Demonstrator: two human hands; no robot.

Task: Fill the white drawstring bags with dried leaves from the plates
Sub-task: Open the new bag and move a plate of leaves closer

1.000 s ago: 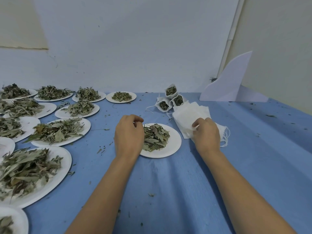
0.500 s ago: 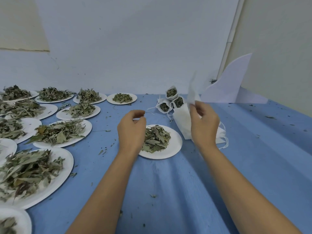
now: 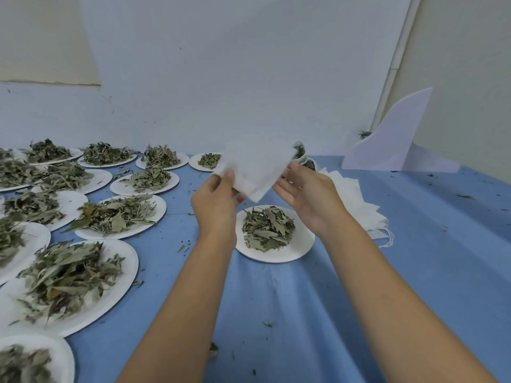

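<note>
Blue-cloth table (image 3: 414,244) fills the near & mid view, w/ a pale wall (image 3: 249,64) behind it & leaf crumbs scattered over the cloth. Two bare forearms reach in from the near edge.

A white bag (image 3: 257,167) is held up in the air btwn the hands, above the far side of the centre plate (image 3: 276,257) & not touching it. The bag looks flat & tilted, one corner pointing down toward the plate. The left hand (image 3: 215,200) pinches the bag's left edge: thumb on the near face, fingers curled behind the cloth. The right hand (image 3: 309,194) is turned palm up & leftward, fingers fairly straight & slightly apart, tips touching the bag's right edge.

The centre plate carries a small heap of grey-green dried leaves (image 3: 266,229), sitting below & btwn the two wrists.

Just right of that plate, partly hidden by the right forearm, lies a stack of empty bags (image 3: 356,205), w/ thin drawstrings (image 3: 388,239) trailing off its near-right corner. On the far side, behind the held bag, filled bags (image 3: 300,150) peek out w/ dark leaf showing at the mouths; count unclear, most is covered.

The left half of the table holds other plates (image 3: 128,261) in rows from near-left to far, each heaped w/ leaves; those at the left edge are cut off by the frame. A white board (image 3: 392,145) w/ a curved top stands at the far right, by the wall corner.
</note>
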